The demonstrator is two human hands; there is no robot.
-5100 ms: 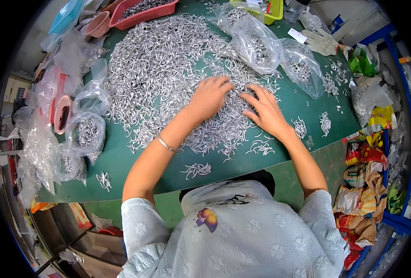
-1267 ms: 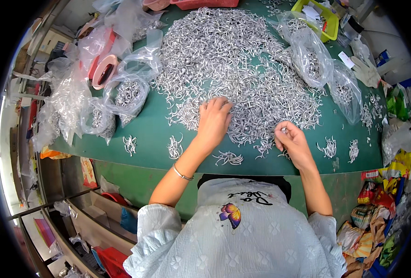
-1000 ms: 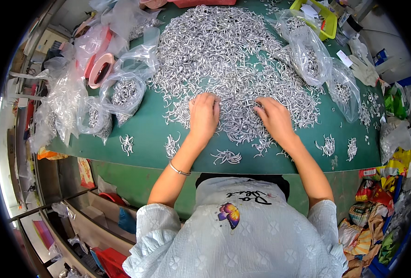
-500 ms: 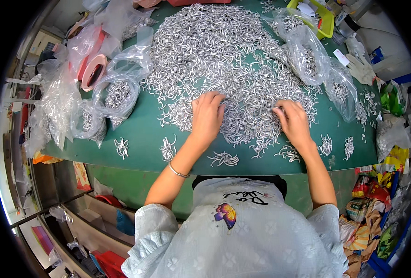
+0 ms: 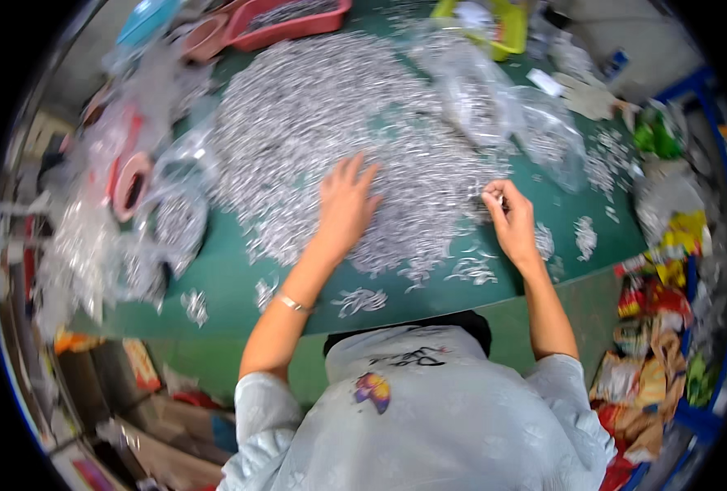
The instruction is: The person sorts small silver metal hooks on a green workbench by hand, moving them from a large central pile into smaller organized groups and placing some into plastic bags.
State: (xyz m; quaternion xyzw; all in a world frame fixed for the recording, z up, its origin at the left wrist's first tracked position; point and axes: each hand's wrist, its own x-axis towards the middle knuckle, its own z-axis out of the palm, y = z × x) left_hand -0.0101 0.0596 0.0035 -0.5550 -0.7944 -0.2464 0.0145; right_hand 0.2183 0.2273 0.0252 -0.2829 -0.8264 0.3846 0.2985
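A broad heap of small curved silvery metal pieces (image 5: 298, 123) covers the middle of the green table (image 5: 413, 303). My left hand (image 5: 347, 204) lies over the near part of the heap, its fingers spread and nothing seen in them. At the heap's right edge my right hand (image 5: 512, 221) is pinched closed. Something small and silvery, like one of the metal pieces, shows between thumb and fingers, though blur hides its exact shape. Small separate clusters line the near edge, among them one cluster (image 5: 359, 301) below my left hand and another (image 5: 474, 270) left of my right wrist.
Clear plastic bags of metal pieces stand at the left (image 5: 179, 225) and right (image 5: 478, 102) of the heap. Farther back are a red tray (image 5: 286, 26) and a yellow-green basket (image 5: 511, 33). A whitish glove (image 5: 584, 96) lies at the right. Colourful packages (image 5: 675, 303) fill the right side.
The view has shifted and blurred, showing more of the red tray at the back. My left hand's fingers have spread out. My right hand, still pinched, has come to the heap's right edge.
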